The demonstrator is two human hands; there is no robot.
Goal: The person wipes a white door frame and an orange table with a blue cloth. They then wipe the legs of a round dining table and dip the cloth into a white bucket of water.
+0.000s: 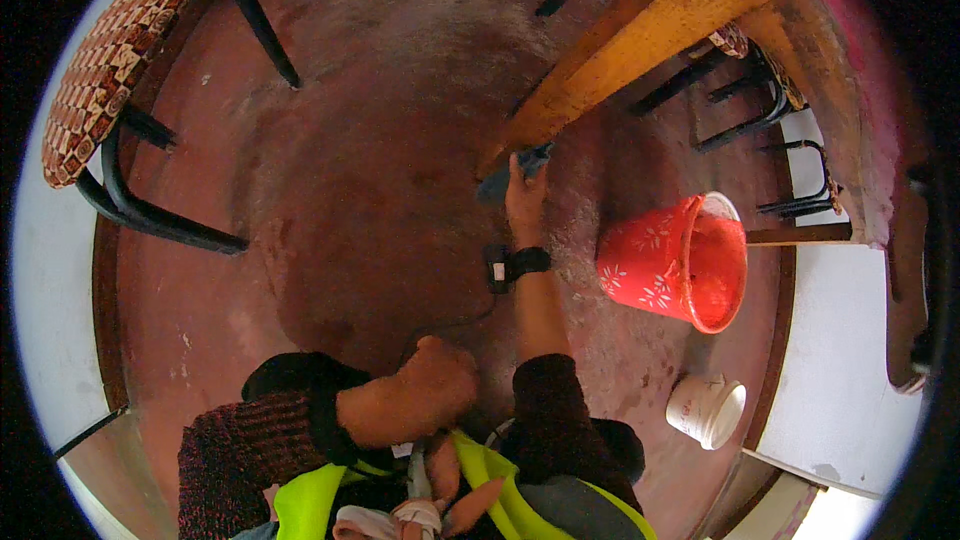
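Observation:
My right hand (527,199) is stretched forward, holding a dark blue-grey cloth (504,181) against the foot of an orange-brown wooden table leg (622,52) near the floor. A black device on a band sits at my right wrist, with a thin cable running from it. My left hand (442,382) is bent in close to my body, low in the picture, its fingers curled; whether it holds anything is hidden. A red bucket (645,262) with pale flower prints stands to the right of my right forearm.
A small white tub (694,411) stands on the red-brown floor (360,202) at the lower right. At the left is a chair with a patterned seat (120,67) and black legs. More black-legged chairs (750,120) are beyond the table at the upper right. White walls flank both sides.

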